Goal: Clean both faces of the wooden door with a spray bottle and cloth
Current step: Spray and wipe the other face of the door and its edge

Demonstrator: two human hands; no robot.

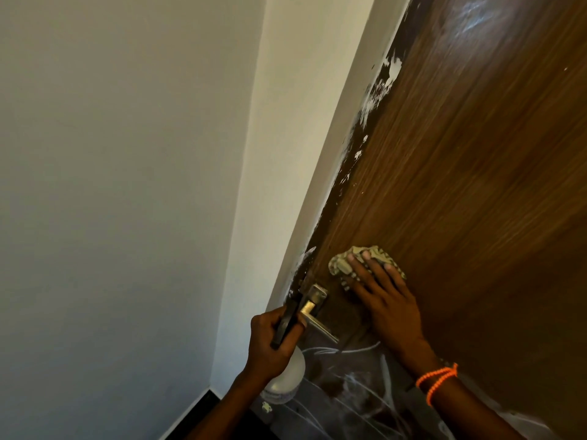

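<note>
Near the door's (444, 185) latch edge, just above the lever handle (313, 309), the right hand (381, 300) presses a soft, limp cloth (365, 260) flat under straight fingers (359, 268); such fabric likely bunches, so palm pressure suits it. Left hand (270, 341) grips the light spray bottle (286, 376) at its neck.

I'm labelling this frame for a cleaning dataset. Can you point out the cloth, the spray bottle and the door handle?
cloth (341, 263): head view, on the bare patterned fabric left of the fingers.
spray bottle (287, 376): head view, on its pale translucent body below the hand.
door handle (320, 327): head view, on the metal lever.
</note>
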